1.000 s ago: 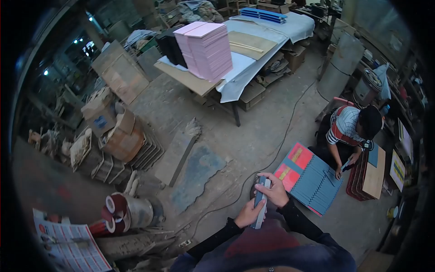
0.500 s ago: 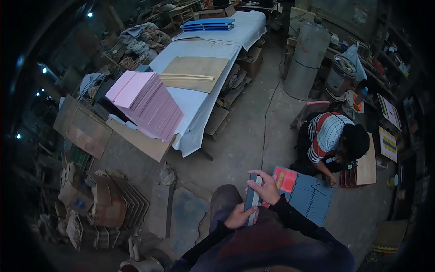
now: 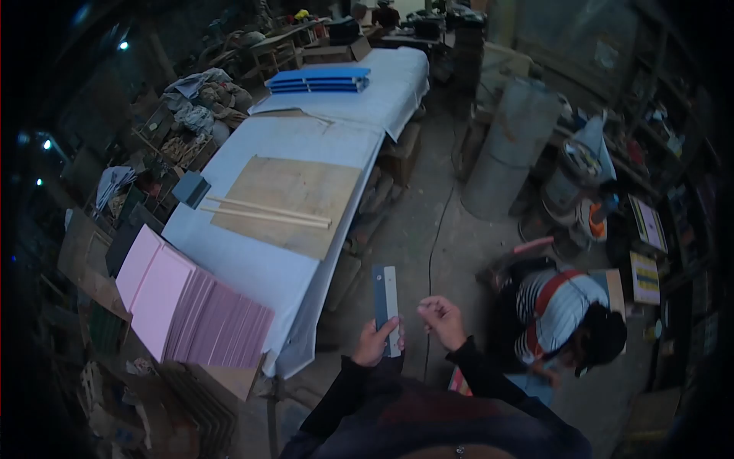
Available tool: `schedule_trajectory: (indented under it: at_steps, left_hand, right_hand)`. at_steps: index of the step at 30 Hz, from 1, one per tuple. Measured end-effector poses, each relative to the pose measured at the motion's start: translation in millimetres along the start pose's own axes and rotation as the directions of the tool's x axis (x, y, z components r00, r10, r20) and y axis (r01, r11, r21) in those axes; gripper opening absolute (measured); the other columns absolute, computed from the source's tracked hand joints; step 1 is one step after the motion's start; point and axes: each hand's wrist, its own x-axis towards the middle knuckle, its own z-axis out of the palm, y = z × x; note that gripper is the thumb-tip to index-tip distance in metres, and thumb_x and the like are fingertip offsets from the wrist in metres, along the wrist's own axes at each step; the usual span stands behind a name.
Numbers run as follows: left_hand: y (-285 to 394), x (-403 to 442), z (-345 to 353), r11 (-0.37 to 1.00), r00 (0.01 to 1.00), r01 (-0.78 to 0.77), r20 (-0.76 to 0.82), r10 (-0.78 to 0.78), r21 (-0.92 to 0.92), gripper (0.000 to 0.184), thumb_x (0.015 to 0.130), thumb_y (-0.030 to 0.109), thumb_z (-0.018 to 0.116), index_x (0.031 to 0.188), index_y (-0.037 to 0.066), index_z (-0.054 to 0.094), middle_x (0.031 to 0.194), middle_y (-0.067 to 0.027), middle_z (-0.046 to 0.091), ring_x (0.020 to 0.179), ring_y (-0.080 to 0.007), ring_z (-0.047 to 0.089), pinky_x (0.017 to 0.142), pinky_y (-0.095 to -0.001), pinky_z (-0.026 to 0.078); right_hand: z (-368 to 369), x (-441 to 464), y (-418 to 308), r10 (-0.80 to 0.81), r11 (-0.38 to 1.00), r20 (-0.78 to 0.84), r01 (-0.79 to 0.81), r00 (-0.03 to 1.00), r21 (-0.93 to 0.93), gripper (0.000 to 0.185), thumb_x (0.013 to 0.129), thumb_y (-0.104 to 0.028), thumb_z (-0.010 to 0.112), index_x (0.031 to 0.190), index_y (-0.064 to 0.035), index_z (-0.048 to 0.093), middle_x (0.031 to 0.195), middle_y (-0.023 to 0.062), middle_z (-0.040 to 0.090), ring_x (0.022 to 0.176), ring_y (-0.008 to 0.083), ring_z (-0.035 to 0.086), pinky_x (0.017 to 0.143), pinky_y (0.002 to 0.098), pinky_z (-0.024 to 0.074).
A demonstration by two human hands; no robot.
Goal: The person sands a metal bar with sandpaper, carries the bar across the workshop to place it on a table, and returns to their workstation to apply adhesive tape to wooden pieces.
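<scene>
head view: the left hand (image 3: 371, 344) is closed around the lower end of a flat, straight-edged bar in dark grey and pale grey (image 3: 387, 306), thumb pressed across its face; the bar points up and away from the body, with small round marks near its far end. the right hand (image 3: 443, 320) is raised just beside the bar, apart from it, its fingers curled with thumb near forefinger; whether anything is pinched there i cannot tell. to the left, a long bench under a pale blue-white cloth (image 3: 306, 141) bears a tall stack of pink sheets (image 3: 195, 306), a tan wooden board (image 3: 287, 199) with two thin pale wooden strips (image 3: 267, 213) on it, and a stack of bright blue panels (image 3: 319, 79). to the right, a person in a striped shirt and dark cap (image 3: 562, 310) bends forward. beyond stands a yellow-striped panel (image 3: 644, 277), any lettering on it too small to read.
</scene>
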Motion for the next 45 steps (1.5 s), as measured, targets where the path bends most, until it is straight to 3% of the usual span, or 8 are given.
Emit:
schedule_trajectory:
  at_steps: [5,16,19,23,26,31,37,45]
  left_hand:
    - [103,96,-23,0.995,0.98,-0.078,-0.189,0.067,-0.056,0.021,0.092,0.021,0.048,0.097,0.001,0.053,0.073,-0.0063,0.056,0.058,-0.0147,0.057,0.054,-0.0284,0.049]
    - [189,289,-6,0.992,0.993,0.053,0.11,-0.04,-0.112,0.043,0.093,0.041,0.037,0.102,0.0,0.047,0.07,-0.0085,0.052,0.055,-0.0181,0.053,0.049,-0.0307,0.045]
    - [205,361,11,0.976,0.984,0.113,0.154,-0.085,-0.187,0.053,0.094,0.047,0.028,0.105,-0.001,0.048,0.068,-0.0086,0.052,0.053,-0.0173,0.054,0.049,-0.0299,0.046]
    - [211,440,32,0.98,0.989,0.061,0.144,-0.034,-0.192,0.061,0.093,0.053,0.022,0.106,-0.001,0.047,0.067,-0.0088,0.052,0.052,-0.0173,0.053,0.049,-0.0291,0.045]
    - [231,501,59,0.968,0.981,0.029,0.191,0.02,-0.25,0.066,0.093,0.056,0.017,0.105,-0.001,0.048,0.066,-0.0087,0.052,0.051,-0.0174,0.052,0.048,-0.0287,0.044]
    - [268,584,91,0.986,0.985,-0.03,0.165,0.057,-0.162,0.067,0.093,0.056,0.015,0.106,-0.001,0.048,0.066,-0.009,0.052,0.05,-0.0173,0.051,0.045,-0.0286,0.042]
    - [294,689,101,0.963,0.987,0.022,0.159,0.022,-0.267,0.069,0.091,0.059,0.016,0.102,-0.001,0.049,0.064,-0.0094,0.051,0.048,-0.0172,0.051,0.044,-0.0285,0.041]
    - [348,866,82,0.925,0.944,0.215,0.31,-0.114,-0.313,0.069,0.09,0.061,0.016,0.102,0.001,0.048,0.063,-0.0095,0.05,0.046,-0.0179,0.048,0.043,-0.0291,0.04]
  right_hand:
    - [40,176,-21,0.059,0.995,0.312,-0.081,0.948,0.059,0.019,0.088,-0.017,0.058,0.092,0.0013,0.059,0.067,0.0013,0.057,0.058,0.0089,0.054,0.055,0.0227,0.0434]
    - [-42,316,-64,0.075,0.972,-0.112,-0.048,0.991,0.23,0.018,0.089,-0.016,0.055,0.086,0.001,0.059,0.068,0.0032,0.057,0.059,0.0103,0.055,0.061,0.0245,0.0484]
    - [-82,382,-70,-0.064,0.934,-0.015,0.065,0.998,0.352,0.017,0.09,-0.015,0.054,0.088,0.0007,0.058,0.069,0.0036,0.057,0.059,0.0111,0.055,0.062,0.0252,0.0483]
    - [-114,465,-111,-0.065,0.981,-0.017,0.067,0.998,0.182,0.015,0.091,-0.012,0.051,0.091,0.0014,0.058,0.071,0.0046,0.057,0.06,0.0116,0.055,0.063,0.0256,0.0478]
    - [-138,528,-164,-0.272,0.962,-0.03,0.272,0.962,0.002,0.015,0.089,-0.009,0.053,0.095,0.004,0.058,0.074,0.0051,0.059,0.068,0.0114,0.058,0.064,0.0228,0.0467]
    - [-165,629,-234,-0.445,0.881,0.219,0.468,0.868,-0.066,0.024,0.083,-0.002,0.06,0.106,0.0013,0.054,0.085,0.0048,0.058,0.072,0.0087,0.057,0.065,0.0216,0.0465]
    - [-173,741,-260,-0.239,0.967,0.368,0.187,0.899,0.17,0.051,0.077,0.005,0.065,0.12,-0.0022,0.04,0.088,0.005,0.055,0.07,0.0073,0.057,0.063,0.0207,0.0474]
    - [-211,930,-288,-0.072,0.988,0.288,0.029,0.955,0.151,0.031,0.086,-0.007,0.057,0.114,-0.0018,0.044,0.075,0.0038,0.059,0.062,0.0107,0.059,0.053,0.0223,0.0484]
